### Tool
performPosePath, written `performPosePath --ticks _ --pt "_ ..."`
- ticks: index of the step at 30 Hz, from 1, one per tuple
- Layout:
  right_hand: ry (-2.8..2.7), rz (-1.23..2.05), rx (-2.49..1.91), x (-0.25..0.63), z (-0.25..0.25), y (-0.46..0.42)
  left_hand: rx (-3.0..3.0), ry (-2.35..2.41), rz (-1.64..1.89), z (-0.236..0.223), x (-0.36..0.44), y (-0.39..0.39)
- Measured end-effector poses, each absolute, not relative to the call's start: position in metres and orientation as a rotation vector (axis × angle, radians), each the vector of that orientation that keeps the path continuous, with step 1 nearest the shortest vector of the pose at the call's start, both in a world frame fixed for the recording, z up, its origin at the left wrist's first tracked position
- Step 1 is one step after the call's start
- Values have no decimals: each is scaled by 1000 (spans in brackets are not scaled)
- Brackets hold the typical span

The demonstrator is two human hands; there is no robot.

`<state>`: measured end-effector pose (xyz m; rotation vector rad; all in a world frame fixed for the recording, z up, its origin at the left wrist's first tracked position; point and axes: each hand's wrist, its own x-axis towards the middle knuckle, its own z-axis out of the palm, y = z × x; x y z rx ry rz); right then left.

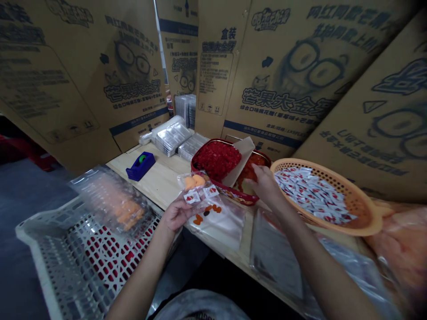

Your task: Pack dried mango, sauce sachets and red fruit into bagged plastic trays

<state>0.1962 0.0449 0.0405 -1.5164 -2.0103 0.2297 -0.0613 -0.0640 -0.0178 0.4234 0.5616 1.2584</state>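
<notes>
A clear plastic pack [199, 188] of rounded orange pieces [195, 181] is held by the left hand [176, 211]; at the red oblong tub [239, 194] the right hand [264, 183] is half-curled — any grip cannot be told; picking seems in progress, a light pinch called for

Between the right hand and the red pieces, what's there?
In the head view, a tilted pale board and some orange pieces lie between the right hand and the red pieces.

Tall printed cardboard cartons [263, 71], blue tape dispenser [139, 169], stacked clear plastic packs [171, 135], grey floor [15, 189]
</notes>
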Motion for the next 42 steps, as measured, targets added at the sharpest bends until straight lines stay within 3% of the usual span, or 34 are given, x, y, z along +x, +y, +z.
performPosePath --ticks 9,14,19,29,32,37,42 --pt "-1901 13 -1945 232 -12 -39 367 567 1198 -22 -66 -78" --pt "-1865 32 -1994 248 -62 -40 374 573 1141 -28 -61 -84" --pt "-1830 18 -2002 255 -77 -31 398 564 1116 -34 -58 -88" --pt "-1677 -36 -1965 251 -58 -33 339 535 1109 -38 -46 -88" --pt "-1686 25 -1802 245 -30 -42 363 512 1091 -40 -41 -87" --pt "-1980 399 -1436 210 37 -44 385 465 1036 -42 -32 -87" --pt "-2333 286 -1382 136 57 -24 298 441 1030 -41 -20 -92"
